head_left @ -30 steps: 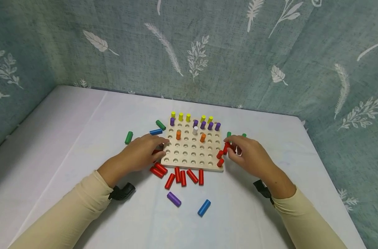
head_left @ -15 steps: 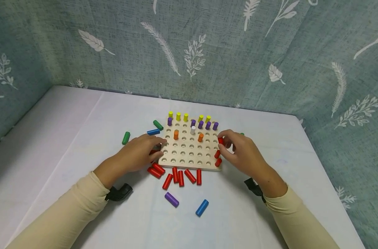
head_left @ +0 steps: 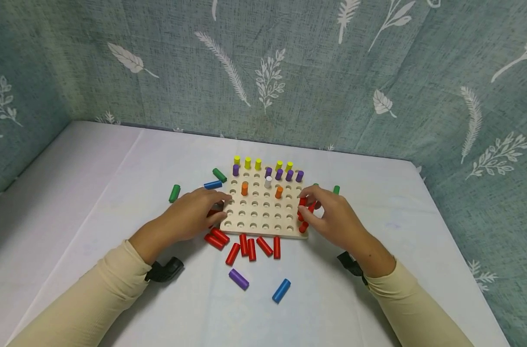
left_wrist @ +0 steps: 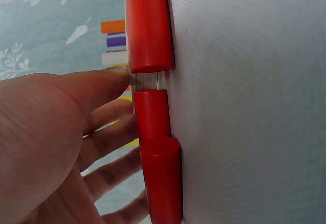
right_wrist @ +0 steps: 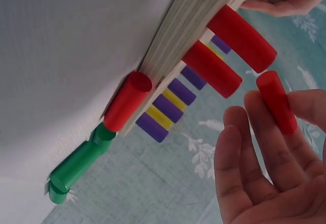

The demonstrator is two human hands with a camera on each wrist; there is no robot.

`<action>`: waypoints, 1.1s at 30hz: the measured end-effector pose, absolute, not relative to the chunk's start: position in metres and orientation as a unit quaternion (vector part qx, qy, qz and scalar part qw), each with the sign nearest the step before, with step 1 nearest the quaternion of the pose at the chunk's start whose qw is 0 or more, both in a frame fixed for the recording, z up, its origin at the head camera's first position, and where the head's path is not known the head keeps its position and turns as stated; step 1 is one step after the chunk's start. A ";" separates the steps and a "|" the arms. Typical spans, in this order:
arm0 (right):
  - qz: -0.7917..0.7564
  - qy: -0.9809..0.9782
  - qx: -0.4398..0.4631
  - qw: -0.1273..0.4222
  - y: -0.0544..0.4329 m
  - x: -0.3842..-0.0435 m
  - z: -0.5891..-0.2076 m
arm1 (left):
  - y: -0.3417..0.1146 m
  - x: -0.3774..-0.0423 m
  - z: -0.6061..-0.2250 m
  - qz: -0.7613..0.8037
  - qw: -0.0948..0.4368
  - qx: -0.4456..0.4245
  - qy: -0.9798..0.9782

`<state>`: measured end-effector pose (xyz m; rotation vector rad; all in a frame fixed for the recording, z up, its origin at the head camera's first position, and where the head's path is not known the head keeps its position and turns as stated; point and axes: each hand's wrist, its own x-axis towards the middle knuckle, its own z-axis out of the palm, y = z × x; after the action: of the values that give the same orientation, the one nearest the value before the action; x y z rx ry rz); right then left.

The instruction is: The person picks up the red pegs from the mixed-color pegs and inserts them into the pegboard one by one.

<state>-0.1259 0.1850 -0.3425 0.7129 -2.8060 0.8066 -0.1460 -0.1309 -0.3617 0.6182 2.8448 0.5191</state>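
Observation:
A pale wooden pegboard (head_left: 246, 230) with rows of round holes lies on the white table. My right hand (head_left: 333, 212) pinches a red peg (right_wrist: 276, 102) between thumb and fingers, above the board's right edge. Close to it, two red pegs (right_wrist: 211, 68) stand in holes on that side. My left hand (head_left: 194, 214) rests at the board's left edge, its fingers loosely extended and holding nothing. Below it, in the left wrist view, red pegs (left_wrist: 160, 183) lie along the board's side. Yellow pegs (head_left: 248, 163), purple pegs (head_left: 289, 175), orange pegs (head_left: 244, 188) and a white peg (head_left: 268, 181) stand in the board.
Several loose red pegs (head_left: 252, 249) lie before the board, with a purple peg (head_left: 239, 279) and a blue peg (head_left: 281, 290) nearer me. Green pegs (head_left: 174, 193) and another blue peg lie at the left. A red peg (right_wrist: 127, 102) and green pegs (right_wrist: 76, 165) lie at the right.
My right hand has moved left with a red peg, from beside the board to over its right edge. My left hand stays at the left edge. The head view has shifted slightly.

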 end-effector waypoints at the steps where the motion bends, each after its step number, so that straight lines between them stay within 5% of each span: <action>1: 0.268 -0.931 0.237 0.068 0.185 -0.126 -0.343 | -0.131 -0.146 -0.362 0.175 0.091 0.209 0.958; 33: 0.261 -0.932 0.248 0.045 0.183 -0.130 -0.356 | -0.132 -0.146 -0.363 0.179 0.084 0.207 0.958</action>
<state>-0.1300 0.1831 -0.3559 0.7584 -2.8473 0.7974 -0.1455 -0.1317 -0.3632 0.6192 2.8587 0.5347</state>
